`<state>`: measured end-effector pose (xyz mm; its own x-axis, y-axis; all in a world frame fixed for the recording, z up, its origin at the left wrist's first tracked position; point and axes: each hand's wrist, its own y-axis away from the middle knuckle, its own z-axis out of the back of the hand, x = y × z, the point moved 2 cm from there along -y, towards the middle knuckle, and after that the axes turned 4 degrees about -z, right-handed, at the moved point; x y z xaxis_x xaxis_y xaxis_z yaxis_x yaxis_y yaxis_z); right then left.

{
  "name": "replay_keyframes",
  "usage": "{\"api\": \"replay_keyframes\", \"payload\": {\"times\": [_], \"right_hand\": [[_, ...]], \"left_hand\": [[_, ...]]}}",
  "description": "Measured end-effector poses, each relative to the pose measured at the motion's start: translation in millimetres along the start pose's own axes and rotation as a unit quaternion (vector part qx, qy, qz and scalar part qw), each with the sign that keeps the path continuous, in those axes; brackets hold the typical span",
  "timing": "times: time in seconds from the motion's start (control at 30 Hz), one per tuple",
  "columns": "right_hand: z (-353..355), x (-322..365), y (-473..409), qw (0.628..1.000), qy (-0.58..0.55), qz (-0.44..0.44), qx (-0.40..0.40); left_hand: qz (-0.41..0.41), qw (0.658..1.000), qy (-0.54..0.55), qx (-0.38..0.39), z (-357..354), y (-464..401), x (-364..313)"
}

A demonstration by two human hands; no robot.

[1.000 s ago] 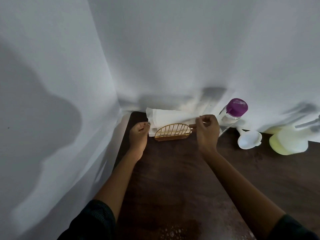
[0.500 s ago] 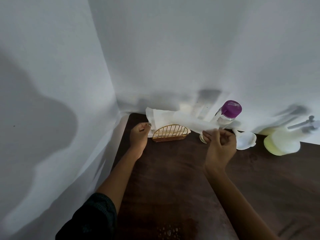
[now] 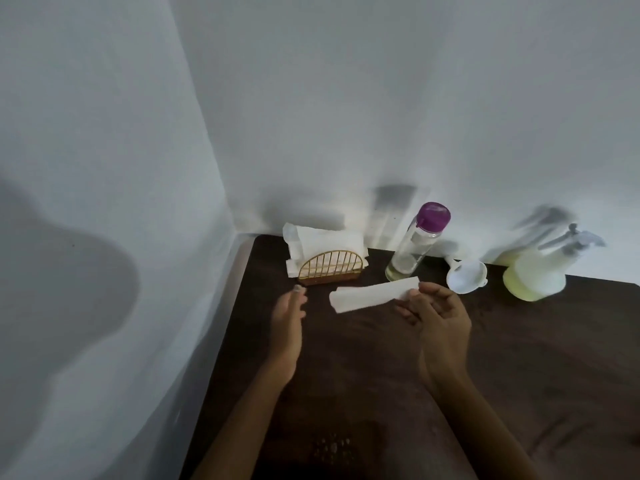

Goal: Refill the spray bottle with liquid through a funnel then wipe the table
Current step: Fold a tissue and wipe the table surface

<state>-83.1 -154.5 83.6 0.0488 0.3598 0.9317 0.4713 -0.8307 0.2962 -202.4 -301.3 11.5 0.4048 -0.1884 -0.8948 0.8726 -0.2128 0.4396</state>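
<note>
Spray bottle (image 3: 535, 271) translucent plastic, pale yellow liquid, blurred, back right on table (image 3: 519, 358), dark wood grain. Clear bottle (image 3: 414, 247), purple cap, tall, near wall. Napkins in gold wire holder (image 3: 330, 268), back left. White funnel (image 3: 465, 275) on its side between bottles. Right hand (image 3: 436, 317) pinches folded napkin (image 3: 372, 294) above table. Left hand (image 3: 287, 323) fingers straight, holds nothing. No readable labels.

Two plain white walls (image 3: 381, 98) meet in a vertical corner left of centre, above the far left end of a dark brown wooden table (image 3: 519, 358). The table's left edge runs just beside the left wall (image 3: 86, 168). Light from the near side casts a large soft shadow (image 3: 69, 289) on the left wall and smaller shadows low on the back wall.
</note>
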Motion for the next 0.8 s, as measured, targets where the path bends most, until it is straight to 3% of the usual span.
{"api": "replay_keyframes", "payload": {"times": [0.1, 0.23, 0.47, 0.57, 0.67, 0.8], "right_hand": [[12, 3, 20, 0.998, -0.004, -0.025, 0.052], [36, 3, 47, 0.996, 0.006, -0.046, 0.082], [85, -9, 83, 0.989, 0.053, -0.091, 0.107], [96, -10, 96, 0.975, 0.149, -0.072, 0.146], [101, -6, 108, 0.951, 0.236, -0.035, 0.197], [106, -1, 119, 0.935, 0.234, -0.017, 0.266]], "left_hand": [[0.08, 0.987, -0.016, 0.137, -9, 43, -8], [0.141, 0.982, 0.019, 0.126, -5, 83, -9], [-0.018, 0.993, -0.071, 0.097, 23, 140, 5], [-0.073, 0.989, -0.093, 0.09, 31, 160, 6], [-0.099, 0.984, -0.112, 0.093, 34, 172, 7], [-0.108, 0.984, -0.087, 0.108, 37, 187, 8]]}}
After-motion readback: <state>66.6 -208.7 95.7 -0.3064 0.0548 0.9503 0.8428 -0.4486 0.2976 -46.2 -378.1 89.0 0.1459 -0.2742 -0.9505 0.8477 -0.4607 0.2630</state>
